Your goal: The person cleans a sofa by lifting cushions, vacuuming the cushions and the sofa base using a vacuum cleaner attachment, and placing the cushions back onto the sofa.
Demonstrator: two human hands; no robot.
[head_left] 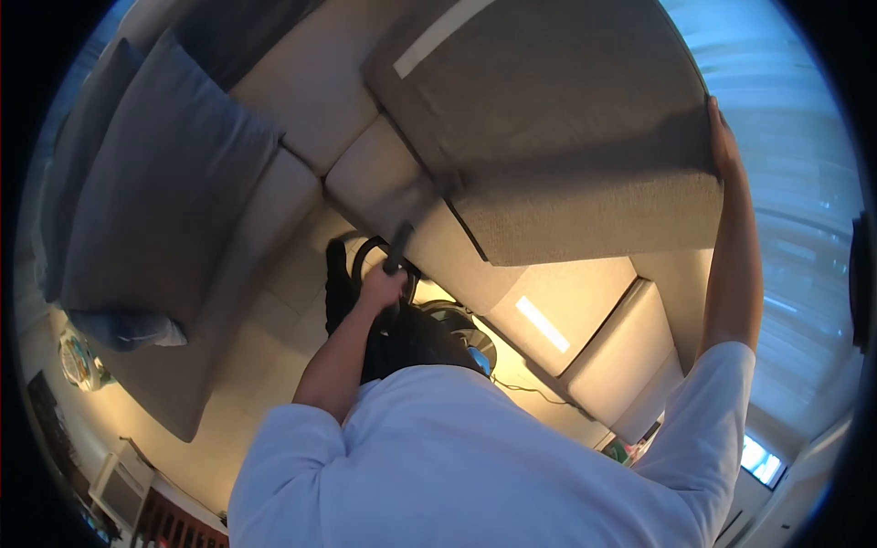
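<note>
My left hand (pixel 382 287) is closed around the dark handle of a vacuum cleaner (pixel 398 247), low in front of my body. The end of the handle is blurred against the beige sofa base. A black hose loop shows beside this hand, and the round vacuum body (pixel 468 336) with a blue part stands on the floor, partly hidden by my legs. At the right, my right hand (pixel 723 139) grips the edge of a large grey-brown sofa cushion (pixel 585 137), which is tilted up off the sofa base (pixel 539 306). Most of that hand's fingers are hidden.
Grey pillows (pixel 164 201) lean on the sofa section at the left. A cord (pixel 530 389) runs along the lit floor beside the sofa. Sheer curtains (pixel 786 210) hang close to my right arm. A reddish-brown slatted piece (pixel 169 522) stands at the lower left.
</note>
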